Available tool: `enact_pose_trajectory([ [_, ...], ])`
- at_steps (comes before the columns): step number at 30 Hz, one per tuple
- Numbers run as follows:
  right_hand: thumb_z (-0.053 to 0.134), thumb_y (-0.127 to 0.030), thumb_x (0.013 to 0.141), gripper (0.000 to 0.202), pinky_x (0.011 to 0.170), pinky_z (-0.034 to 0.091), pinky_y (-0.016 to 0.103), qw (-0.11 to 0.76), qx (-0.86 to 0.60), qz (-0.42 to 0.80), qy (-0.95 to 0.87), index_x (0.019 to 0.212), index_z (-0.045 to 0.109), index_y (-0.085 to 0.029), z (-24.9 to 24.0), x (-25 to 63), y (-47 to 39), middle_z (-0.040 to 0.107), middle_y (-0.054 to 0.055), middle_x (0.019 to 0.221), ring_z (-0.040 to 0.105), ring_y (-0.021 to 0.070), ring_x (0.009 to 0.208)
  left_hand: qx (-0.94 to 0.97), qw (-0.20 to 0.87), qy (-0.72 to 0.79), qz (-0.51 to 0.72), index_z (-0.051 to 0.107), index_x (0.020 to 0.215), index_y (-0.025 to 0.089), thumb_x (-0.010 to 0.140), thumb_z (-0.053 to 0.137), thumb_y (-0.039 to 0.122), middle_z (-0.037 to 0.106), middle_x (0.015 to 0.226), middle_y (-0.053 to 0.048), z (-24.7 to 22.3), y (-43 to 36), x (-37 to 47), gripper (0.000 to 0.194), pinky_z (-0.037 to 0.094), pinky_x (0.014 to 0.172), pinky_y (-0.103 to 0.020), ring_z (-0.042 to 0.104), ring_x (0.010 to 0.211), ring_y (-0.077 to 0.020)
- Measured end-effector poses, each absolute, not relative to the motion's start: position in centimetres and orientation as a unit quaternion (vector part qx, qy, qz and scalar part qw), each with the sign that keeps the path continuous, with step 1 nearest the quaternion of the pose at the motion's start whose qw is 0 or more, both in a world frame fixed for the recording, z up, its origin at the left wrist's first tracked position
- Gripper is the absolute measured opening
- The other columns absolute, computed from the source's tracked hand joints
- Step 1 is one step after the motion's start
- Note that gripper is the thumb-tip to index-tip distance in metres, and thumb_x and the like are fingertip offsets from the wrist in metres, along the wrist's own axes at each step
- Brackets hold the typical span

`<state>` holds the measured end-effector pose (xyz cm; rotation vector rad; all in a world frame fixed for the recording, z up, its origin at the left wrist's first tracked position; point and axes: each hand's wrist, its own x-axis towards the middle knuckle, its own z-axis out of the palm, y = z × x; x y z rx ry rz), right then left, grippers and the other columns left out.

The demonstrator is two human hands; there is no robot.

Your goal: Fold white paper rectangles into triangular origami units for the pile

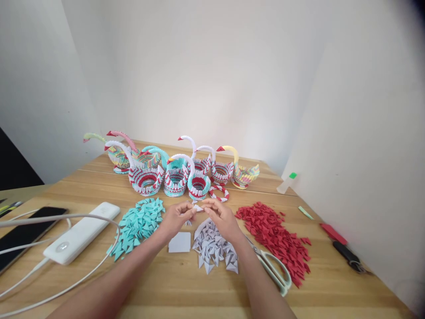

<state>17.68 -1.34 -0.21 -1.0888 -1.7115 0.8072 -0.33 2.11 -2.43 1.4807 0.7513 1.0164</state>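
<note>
Between the fingertips of my left hand [180,217] and my right hand [219,215] is a small white folded paper triangle [198,208]. Both hands are closed in a pinch on it, above the middle of the table. Just below them lie a small stack of white paper [179,243] and a pile of pale folded paper triangles [212,244], which my right forearm partly overlaps. A teal triangle pile [141,225] spreads to the left of my left hand, and a red triangle pile [274,239] to the right of my right hand.
Several paper swans [146,179] and a red-and-white paper ring [219,193] stand behind my hands. Scissors [280,272] lie beside my right forearm. At left are a white power bank [83,232], cables and a phone [29,230]. A black-handled cutter [347,252] lies right.
</note>
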Motion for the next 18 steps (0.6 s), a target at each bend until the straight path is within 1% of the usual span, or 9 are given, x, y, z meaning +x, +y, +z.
enact_pose_trajectory([
  [4,0.058,-0.025,0.086,0.009,0.077,0.046,0.027,0.460,-0.475,0.208,-0.721,0.088,0.064,-0.018,0.04,17.40,-1.54,0.068,0.003,0.084,0.062,0.0169,0.080,0.622,0.566,0.324,0.433,0.061,0.068,0.014,0.078,0.061,0.041,0.061,0.062,-0.001,-2.22,2.01,-0.22,0.029,0.040,0.059,-0.024,0.052,0.057,-0.0128],
  [8,0.059,-0.022,0.085,0.008,0.071,0.043,0.026,0.448,-0.480,0.118,-0.745,0.079,0.063,-0.018,0.09,17.13,-1.67,0.065,0.002,0.076,0.059,0.0166,0.073,0.628,0.554,0.338,0.430,0.062,0.068,0.015,0.077,0.061,0.041,0.062,0.063,-0.001,-2.07,1.83,-0.13,0.028,0.040,0.061,-0.024,0.052,0.059,-0.0132],
  [12,0.055,-0.021,0.088,0.013,0.069,0.041,0.026,0.444,-0.474,0.083,-0.756,0.077,0.061,-0.018,-0.04,17.09,-1.57,0.064,0.002,0.074,0.058,0.0170,0.072,0.634,0.549,0.342,0.424,0.064,0.066,0.015,0.077,0.061,0.041,0.063,0.063,-0.001,-1.94,1.67,0.01,0.028,0.041,0.060,-0.024,0.052,0.058,-0.0132],
  [18,0.053,-0.020,0.088,0.015,0.066,0.041,0.026,0.435,-0.469,0.073,-0.766,0.075,0.060,-0.018,-0.42,17.06,-1.33,0.063,0.003,0.072,0.057,0.0168,0.070,0.632,0.539,0.349,0.435,0.067,0.066,0.015,0.076,0.062,0.039,0.063,0.062,-0.001,-1.44,1.30,0.05,0.026,0.041,0.059,-0.023,0.052,0.058,-0.0133],
])
